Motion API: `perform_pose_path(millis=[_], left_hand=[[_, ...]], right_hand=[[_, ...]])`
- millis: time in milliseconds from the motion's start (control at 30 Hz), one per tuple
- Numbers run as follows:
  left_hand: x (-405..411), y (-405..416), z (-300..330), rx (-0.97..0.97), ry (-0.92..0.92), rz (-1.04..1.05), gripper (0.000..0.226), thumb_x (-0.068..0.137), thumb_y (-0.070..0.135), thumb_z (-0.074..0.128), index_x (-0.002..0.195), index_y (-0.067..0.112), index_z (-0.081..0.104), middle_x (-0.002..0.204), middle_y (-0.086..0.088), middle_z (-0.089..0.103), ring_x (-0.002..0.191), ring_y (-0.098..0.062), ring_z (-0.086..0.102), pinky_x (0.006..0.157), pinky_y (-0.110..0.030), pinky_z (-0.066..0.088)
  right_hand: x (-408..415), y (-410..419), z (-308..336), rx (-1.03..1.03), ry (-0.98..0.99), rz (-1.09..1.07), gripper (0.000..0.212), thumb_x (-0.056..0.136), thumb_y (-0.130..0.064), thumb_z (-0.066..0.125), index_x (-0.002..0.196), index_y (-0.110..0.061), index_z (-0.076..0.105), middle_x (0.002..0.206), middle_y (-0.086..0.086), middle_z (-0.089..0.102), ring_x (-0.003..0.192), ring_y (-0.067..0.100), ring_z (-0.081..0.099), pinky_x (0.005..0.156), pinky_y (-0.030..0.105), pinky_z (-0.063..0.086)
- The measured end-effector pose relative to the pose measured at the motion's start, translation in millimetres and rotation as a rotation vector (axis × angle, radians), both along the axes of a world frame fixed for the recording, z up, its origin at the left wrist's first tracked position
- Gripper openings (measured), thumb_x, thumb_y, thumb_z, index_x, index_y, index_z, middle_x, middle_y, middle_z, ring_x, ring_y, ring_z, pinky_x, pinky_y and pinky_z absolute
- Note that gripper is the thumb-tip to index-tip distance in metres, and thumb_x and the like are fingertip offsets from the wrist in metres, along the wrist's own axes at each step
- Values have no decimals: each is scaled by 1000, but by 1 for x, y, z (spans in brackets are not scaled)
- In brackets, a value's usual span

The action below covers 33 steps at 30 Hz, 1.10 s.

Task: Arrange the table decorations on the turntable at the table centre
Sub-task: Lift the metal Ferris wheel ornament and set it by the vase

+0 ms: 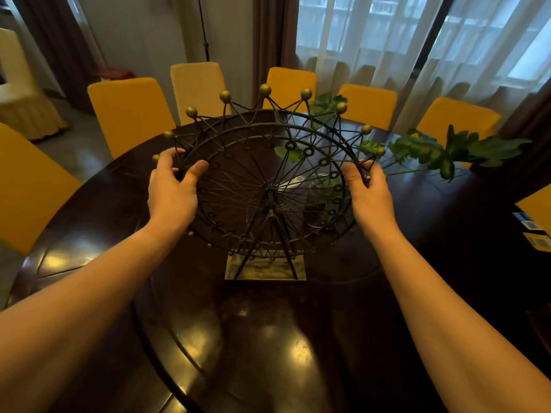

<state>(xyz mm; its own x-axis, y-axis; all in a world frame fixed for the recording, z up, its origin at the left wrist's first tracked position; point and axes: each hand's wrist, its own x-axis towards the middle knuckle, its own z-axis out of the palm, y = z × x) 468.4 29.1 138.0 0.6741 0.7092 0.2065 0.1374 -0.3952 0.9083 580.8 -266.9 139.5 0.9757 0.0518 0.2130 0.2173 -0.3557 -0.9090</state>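
A dark wire Ferris wheel ornament [269,192] with gold balls on its rim stands on a flat rectangular base [265,268] on the dark wooden turntable [253,338]. My left hand [173,189] grips the wheel's left rim, thumb in front. On the right rim my right hand [369,192] holds the wire the same way. Behind the wheel stands a clear glass vase [323,201] with long green leafy stems [441,153] reaching to the right.
The round dark table [89,210] surrounds the turntable. Several yellow-covered chairs [131,114] ring its far side. Sheer curtains and windows fill the back right. Some cards or packets [533,231] lie at the right edge.
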Motion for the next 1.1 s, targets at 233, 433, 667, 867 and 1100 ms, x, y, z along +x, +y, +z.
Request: perform_pose_path(millis=[233,433,667,867,1100], left_hand=[[8,-2,-4,-72,-5,9,60,72,75,58,120,40,50,122,-14,60,111,-33,61,96,-57,51],[8,-3,-7,-49,-8,11,57,76,72,56,122,38,49,119,-15,60,104,-31,62,94,-56,51],[8,-3,-14,-32,-7,16,53,87,64,55,130,34,47,127,-17,58,118,-34,58,99,-58,47],[6,-4,-16,-3,1,31,55,90,63,53,135,32,46,126,-15,60,117,-34,57,100,-55,46],[2,-5,-15,-24,57,13,69,93,63,49,152,33,31,147,-10,47,131,-31,47,100,-44,38]], right_hand=[[14,2,10,-45,-36,4,39,82,-74,49,106,-44,49,96,-32,52,84,-15,49,68,15,36],[18,1,6,-57,-72,1,48,85,-71,50,115,-33,54,102,-15,59,94,5,57,76,29,43],[17,0,3,-150,-74,10,62,83,-70,55,128,-30,43,133,5,51,122,28,48,99,50,44],[15,2,-2,-234,-121,-25,62,90,-56,57,140,-26,34,146,9,43,134,33,32,99,45,34],[-2,6,-3,-359,-177,-120,70,97,-48,48,154,-23,15,152,19,30,142,35,17,110,51,26]])
